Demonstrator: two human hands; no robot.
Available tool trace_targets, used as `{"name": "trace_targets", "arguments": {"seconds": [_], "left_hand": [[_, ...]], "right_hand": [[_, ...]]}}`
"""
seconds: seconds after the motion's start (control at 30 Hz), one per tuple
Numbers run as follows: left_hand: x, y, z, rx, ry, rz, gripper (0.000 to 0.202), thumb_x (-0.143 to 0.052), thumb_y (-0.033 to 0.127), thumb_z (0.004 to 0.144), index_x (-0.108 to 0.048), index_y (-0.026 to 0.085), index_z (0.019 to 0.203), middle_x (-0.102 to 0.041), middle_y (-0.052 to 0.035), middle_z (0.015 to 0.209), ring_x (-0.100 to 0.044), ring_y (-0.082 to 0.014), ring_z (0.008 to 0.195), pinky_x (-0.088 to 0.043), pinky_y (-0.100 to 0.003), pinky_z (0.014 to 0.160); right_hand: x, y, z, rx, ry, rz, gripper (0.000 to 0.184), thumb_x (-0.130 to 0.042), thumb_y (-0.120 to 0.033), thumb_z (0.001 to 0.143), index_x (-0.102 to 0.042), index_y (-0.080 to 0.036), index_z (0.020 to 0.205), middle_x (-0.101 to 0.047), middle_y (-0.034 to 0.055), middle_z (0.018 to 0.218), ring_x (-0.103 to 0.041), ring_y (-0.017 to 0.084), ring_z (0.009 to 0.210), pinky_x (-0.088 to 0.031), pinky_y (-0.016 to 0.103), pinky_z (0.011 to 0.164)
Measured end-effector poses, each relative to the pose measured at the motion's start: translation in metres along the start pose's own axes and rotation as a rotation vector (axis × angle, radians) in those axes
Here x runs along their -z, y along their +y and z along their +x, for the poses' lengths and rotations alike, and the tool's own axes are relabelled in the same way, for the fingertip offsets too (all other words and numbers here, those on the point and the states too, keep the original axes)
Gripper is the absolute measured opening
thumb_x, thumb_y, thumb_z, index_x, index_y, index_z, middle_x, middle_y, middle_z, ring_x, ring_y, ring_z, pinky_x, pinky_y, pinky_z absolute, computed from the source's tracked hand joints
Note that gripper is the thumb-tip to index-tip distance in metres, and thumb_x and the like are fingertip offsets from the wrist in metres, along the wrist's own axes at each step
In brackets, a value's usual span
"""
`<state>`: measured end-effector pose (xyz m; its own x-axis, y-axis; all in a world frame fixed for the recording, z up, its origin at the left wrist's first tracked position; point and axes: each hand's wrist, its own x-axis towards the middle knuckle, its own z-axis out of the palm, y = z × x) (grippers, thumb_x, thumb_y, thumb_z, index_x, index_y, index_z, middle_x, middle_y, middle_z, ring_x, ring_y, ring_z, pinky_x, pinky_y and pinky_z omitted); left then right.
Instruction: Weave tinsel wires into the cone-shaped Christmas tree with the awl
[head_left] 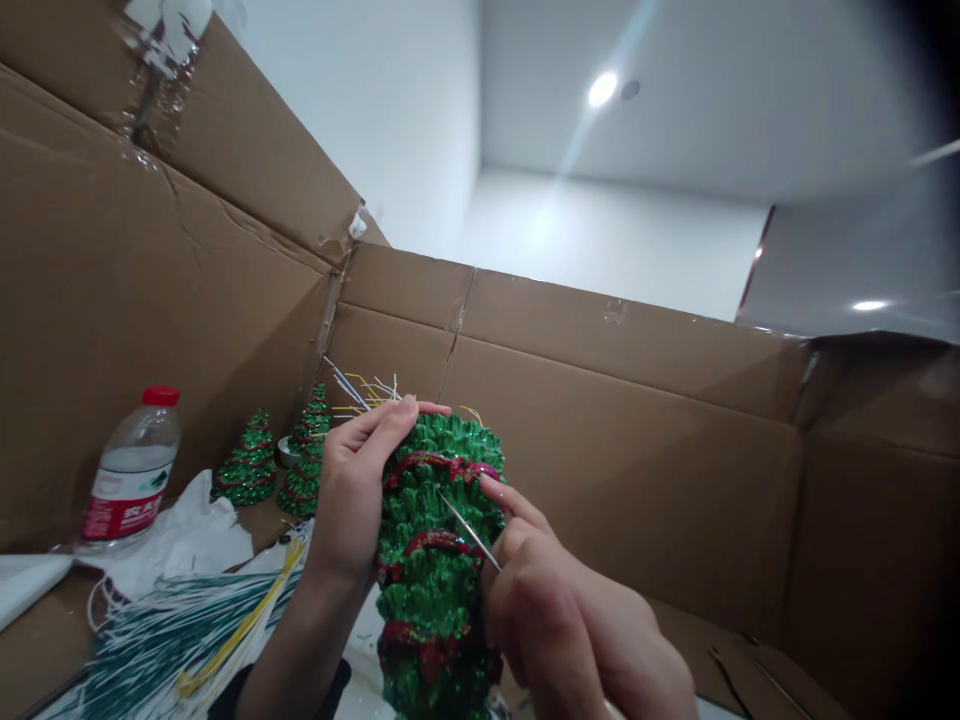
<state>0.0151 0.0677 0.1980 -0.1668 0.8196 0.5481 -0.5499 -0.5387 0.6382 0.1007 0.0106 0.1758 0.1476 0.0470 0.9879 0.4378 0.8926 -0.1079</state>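
My left hand (358,490) is wrapped around the upper left side of a glittery green Christmas tree ornament (439,570) with red garland bands, its thumb across the top. Thin yellow and white wires (367,390) stick out behind the fingers at the tree's top. My right hand (555,610) is closed on a thin metal needle-like tool (469,528), whose tip points into the green branches below the upper red band. The tree is held upright and close to the camera, low in the middle of the view.
Two small green trees (281,462) stand at the back left by the cardboard wall (600,420). A clear water bottle (131,470) with a red cap stands at left beside white crumpled paper (187,540). A bundle of teal, white and yellow wires (172,635) lies at lower left.
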Motion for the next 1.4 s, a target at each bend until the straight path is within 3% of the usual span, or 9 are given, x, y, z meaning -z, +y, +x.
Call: {"name": "trace_targets", "arguments": {"seconds": [0.23, 0.47, 0.6, 0.83, 1.0, 1.1, 1.2, 1.3, 1.4], "left_hand": [[0.001, 0.001, 0.0, 0.006, -0.007, 0.004, 0.018, -0.066, 0.031, 0.074, -0.074, 0.016, 0.074, -0.069, -0.0016, 0.065, -0.061, -0.0124, 0.058, -0.047, -0.019, 0.056], [0.0, 0.003, -0.001, 0.003, 0.005, 0.024, 0.018, -0.066, 0.032, 0.073, -0.074, 0.017, 0.073, -0.07, -0.0022, 0.067, -0.062, -0.0133, 0.059, -0.046, -0.02, 0.055], [0.0, 0.002, -0.001, 0.01, 0.03, 0.043, 0.018, -0.067, 0.034, 0.071, -0.074, 0.017, 0.072, -0.07, -0.002, 0.064, -0.062, -0.0146, 0.06, -0.047, -0.022, 0.056], [-0.002, -0.002, 0.0, 0.018, 0.04, 0.03, 0.019, -0.067, 0.034, 0.071, -0.074, 0.016, 0.071, -0.07, -0.003, 0.066, -0.063, -0.0154, 0.062, -0.047, -0.022, 0.057], [-0.008, -0.003, -0.005, 0.054, -0.03, -0.003, 0.018, -0.065, 0.031, 0.073, -0.074, 0.016, 0.07, -0.068, -0.0021, 0.063, -0.061, -0.0131, 0.057, -0.046, -0.02, 0.053], [-0.012, -0.004, -0.01, 0.044, -0.043, -0.003, 0.019, -0.063, 0.032, 0.076, -0.074, 0.017, 0.072, -0.069, -0.0019, 0.064, -0.06, -0.0121, 0.057, -0.046, -0.019, 0.054], [-0.012, -0.002, -0.013, 0.04, -0.057, 0.0, 0.019, -0.063, 0.032, 0.076, -0.074, 0.017, 0.073, -0.07, -0.0021, 0.066, -0.061, -0.0125, 0.058, -0.047, -0.02, 0.055], [-0.01, 0.002, -0.011, 0.062, -0.07, -0.003, 0.017, -0.065, 0.031, 0.073, -0.075, 0.017, 0.072, -0.07, -0.0022, 0.066, -0.063, -0.0138, 0.058, -0.048, -0.021, 0.056], [-0.006, 0.003, -0.005, 0.08, -0.061, 0.023, 0.018, -0.069, 0.032, 0.068, -0.075, 0.016, 0.071, -0.07, -0.0029, 0.064, -0.064, -0.0165, 0.059, -0.049, -0.023, 0.056]], "right_hand": [[0.006, 0.006, 0.001, 0.059, -0.062, -0.032, 0.05, -0.042, -0.033, 0.093, -0.041, -0.019, 0.045, -0.035, -0.0056, 0.04, -0.039, 0.007, 0.033, -0.054, 0.025, 0.068], [0.009, 0.007, 0.003, 0.12, -0.133, -0.059, 0.05, -0.038, -0.033, 0.095, -0.043, -0.018, 0.048, -0.037, -0.0056, 0.043, -0.045, 0.006, 0.039, -0.053, 0.025, 0.078], [0.009, 0.008, 0.002, 0.156, -0.188, -0.053, 0.045, -0.039, -0.033, 0.096, -0.042, -0.019, 0.053, -0.036, -0.0062, 0.046, -0.041, 0.006, 0.041, -0.053, 0.029, 0.082], [0.008, 0.01, -0.001, 0.219, -0.172, -0.07, 0.046, -0.039, -0.037, 0.096, -0.039, -0.019, 0.054, -0.035, -0.0058, 0.048, -0.038, 0.007, 0.043, -0.051, 0.033, 0.084], [0.011, 0.013, 0.001, 0.151, -0.141, -0.105, 0.05, -0.043, -0.046, 0.092, -0.04, -0.018, 0.052, -0.031, -0.0043, 0.053, -0.037, 0.008, 0.046, -0.051, 0.031, 0.071], [0.017, 0.017, 0.005, 0.166, -0.118, 0.003, 0.048, -0.043, -0.045, 0.093, -0.04, -0.019, 0.052, -0.033, -0.0044, 0.049, -0.039, 0.008, 0.044, -0.051, 0.031, 0.065], [0.026, 0.016, 0.01, 0.091, -0.099, 0.154, 0.046, -0.035, -0.042, 0.096, -0.04, -0.019, 0.056, -0.037, -0.0057, 0.046, -0.041, 0.007, 0.04, -0.052, 0.034, 0.066], [0.033, 0.01, 0.012, -0.087, -0.124, 0.205, 0.034, -0.042, -0.04, 0.094, -0.051, -0.021, 0.067, -0.046, -0.0061, 0.052, -0.047, 0.008, 0.043, -0.054, 0.038, 0.071], [0.036, 0.007, 0.011, -0.138, -0.131, 0.232, 0.028, -0.048, -0.037, 0.092, -0.055, -0.021, 0.07, -0.049, -0.0055, 0.053, -0.051, 0.009, 0.046, -0.055, 0.041, 0.076]]}}
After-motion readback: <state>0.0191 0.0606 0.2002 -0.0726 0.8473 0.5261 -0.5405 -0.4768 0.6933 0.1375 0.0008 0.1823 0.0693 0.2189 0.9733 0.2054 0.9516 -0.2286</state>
